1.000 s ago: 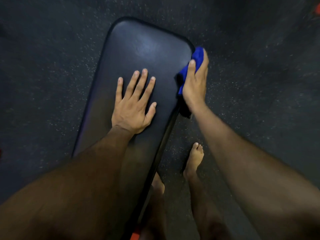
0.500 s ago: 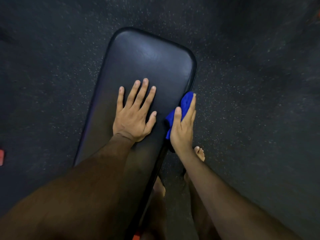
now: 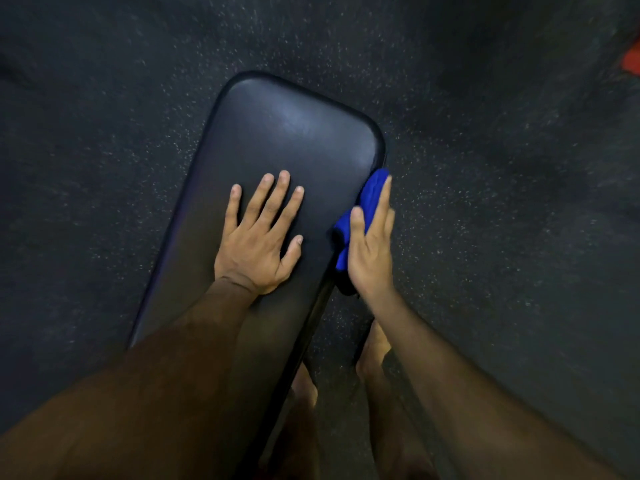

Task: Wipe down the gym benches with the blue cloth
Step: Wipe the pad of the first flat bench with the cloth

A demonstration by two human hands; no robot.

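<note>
A black padded gym bench (image 3: 287, 133) runs away from me across the middle of the view. My left hand (image 3: 259, 237) lies flat on its top with the fingers spread. My right hand (image 3: 372, 251) presses the bunched blue cloth (image 3: 372, 192) against the bench's right side edge, a little short of the far right corner. Its fingers are straight along the side and the thumb lies over the cloth. Part of the cloth is hidden under the palm.
Dark speckled rubber floor (image 3: 502, 202) surrounds the bench. My bare feet (image 3: 375, 344) stand on it to the right of the bench, below my right arm. A red object (image 3: 632, 58) shows at the right edge.
My right hand slid the cloth along the bench's right edge from the far corner towards me, then back towards the far end. My left hand stayed flat on the bench.
</note>
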